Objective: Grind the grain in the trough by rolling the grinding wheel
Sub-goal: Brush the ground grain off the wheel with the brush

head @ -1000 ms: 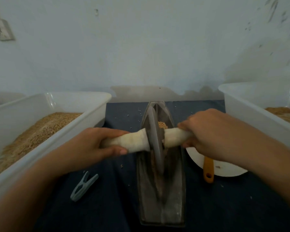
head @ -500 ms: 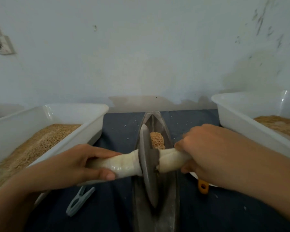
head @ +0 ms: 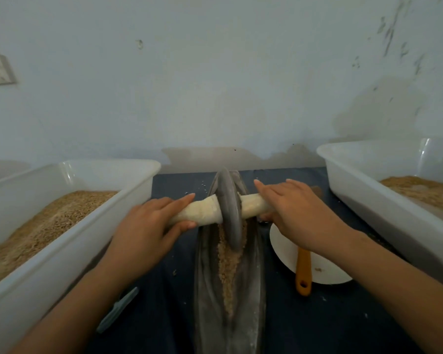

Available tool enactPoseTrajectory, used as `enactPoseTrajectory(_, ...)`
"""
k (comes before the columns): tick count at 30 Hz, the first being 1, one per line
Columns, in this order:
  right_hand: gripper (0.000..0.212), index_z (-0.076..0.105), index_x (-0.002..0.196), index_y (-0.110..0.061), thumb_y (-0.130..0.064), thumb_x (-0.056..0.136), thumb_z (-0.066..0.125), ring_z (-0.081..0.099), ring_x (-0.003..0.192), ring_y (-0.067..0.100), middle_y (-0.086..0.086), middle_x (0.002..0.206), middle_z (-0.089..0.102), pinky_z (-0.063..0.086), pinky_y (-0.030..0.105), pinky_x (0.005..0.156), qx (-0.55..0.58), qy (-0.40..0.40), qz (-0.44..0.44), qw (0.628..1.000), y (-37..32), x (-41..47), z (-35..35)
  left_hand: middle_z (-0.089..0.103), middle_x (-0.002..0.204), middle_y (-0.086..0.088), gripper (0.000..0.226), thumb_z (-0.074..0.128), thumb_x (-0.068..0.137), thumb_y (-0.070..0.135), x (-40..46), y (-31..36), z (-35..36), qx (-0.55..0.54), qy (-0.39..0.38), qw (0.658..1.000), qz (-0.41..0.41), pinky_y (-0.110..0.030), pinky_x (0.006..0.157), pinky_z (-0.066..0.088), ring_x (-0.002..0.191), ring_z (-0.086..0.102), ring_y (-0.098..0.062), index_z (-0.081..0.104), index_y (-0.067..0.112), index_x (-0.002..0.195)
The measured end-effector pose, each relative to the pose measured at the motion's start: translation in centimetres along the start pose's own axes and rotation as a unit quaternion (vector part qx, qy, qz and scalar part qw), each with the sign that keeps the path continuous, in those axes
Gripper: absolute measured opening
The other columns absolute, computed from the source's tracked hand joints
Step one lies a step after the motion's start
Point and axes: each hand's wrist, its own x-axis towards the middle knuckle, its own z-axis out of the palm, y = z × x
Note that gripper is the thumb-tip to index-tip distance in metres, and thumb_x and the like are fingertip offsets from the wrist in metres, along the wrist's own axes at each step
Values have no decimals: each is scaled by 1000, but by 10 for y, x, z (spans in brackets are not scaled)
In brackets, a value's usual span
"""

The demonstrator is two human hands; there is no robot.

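From the left I count two white tubs: the left tub (head: pixel 69 226), holding whole grain, sits just outside my left grip, and the right tub (head: pixel 363 185), holding browner meal, lies outside my right grip. One grey clothespin (head: pixel 118 309) lies on the dark surface (head: pixel 330 315) under my left forearm, blurred. My left hand (head: pixel 149 226) has its fingers laid over the cloth-wrapped handle (head: pixel 202 209) with the thumb underneath, so that grip is closed around the handle. Between my two grips stands the one grinding wheel (head: pixel 230 213), upright on its edge in the one metal trough (head: pixel 210 290), toward the far end. A line of crushed grain (head: pixel 228 267) runs along the trough's bottom, from the wheel back toward me. My right hand (head: pixel 297 213) covers the other end of the handle, fingers stretched forward over it; I cannot tell whether they wrap it. Below that grip sits one white plate (head: pixel 325 269) with one orange handle (head: pixel 303 270) lying on it.
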Motion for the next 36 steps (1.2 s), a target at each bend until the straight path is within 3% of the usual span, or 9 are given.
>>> enactPoseTrajectory(3,71,3,149,-27,-45,94,43,24,135,7,-6,150,30,7,23,111,103,7,1,995,-1,-5,-14,59,95,8,59,44,83,50,-4,-2,4,-16,0,1000,-17,-29,69,43,80,51,-8,45,27,138)
enactPoseTrajectory(7,35,51,125,-31,-18,93,48,46,92,-1,-10,119,55,34,14,76,157,64,21,985,15,-13,-53,54,91,11,61,43,81,52,-5,-4,8,-41,3,999,-36,-28,67,43,77,51,-8,43,31,139)
enactPoseTrajectory(10,20,60,96,-34,-17,91,48,52,75,1,-12,94,58,44,18,67,63,-120,25,990,28,-26,-64,58,93,8,62,43,81,52,-5,-6,8,-44,2,998,-35,-29,69,45,78,53,-9,42,30,139)
enactPoseTrajectory(13,46,49,121,-41,-8,89,46,52,86,4,-15,107,49,46,20,75,-1,-296,46,954,27,-40,-42,57,93,7,63,41,81,53,-5,-6,9,-50,1,998,-37,-30,69,46,78,52,-9,41,30,140)
enactPoseTrajectory(15,62,32,131,-43,-5,87,52,53,91,6,-15,124,42,48,21,75,-8,-316,57,947,25,-49,-28,55,91,8,64,40,81,55,-6,-6,10,-51,7,998,-37,-30,68,46,76,51,-9,41,30,140)
enactPoseTrajectory(20,60,26,124,-44,-13,85,60,33,65,-3,-14,126,24,26,15,48,-47,-224,-21,973,17,-50,-9,54,92,8,67,35,79,59,-9,-6,14,-58,7,997,-48,-29,67,46,75,50,-8,38,32,140)
enactPoseTrajectory(27,32,35,122,-38,-30,94,47,32,75,-3,-17,118,36,27,11,53,-65,-128,-87,986,12,-45,-13,53,92,8,70,33,78,61,-10,-6,14,-60,16,997,-51,-29,67,46,77,51,-10,40,30,141)
enactPoseTrajectory(30,4,42,95,-36,-37,94,45,45,67,1,-19,90,45,34,15,54,35,5,-51,998,13,-42,-34,59,100,2,69,35,79,59,-10,-5,14,-60,14,997,-53,-34,70,49,81,54,-13,39,29,141)
enactPoseTrajectory(36,30,48,88,-38,-67,84,39,52,60,4,-17,69,56,41,25,53,243,235,49,940,23,-26,-84,62,104,0,66,38,81,56,-10,-5,14,-57,20,997,-52,-34,74,48,87,55,-16,41,27,141)
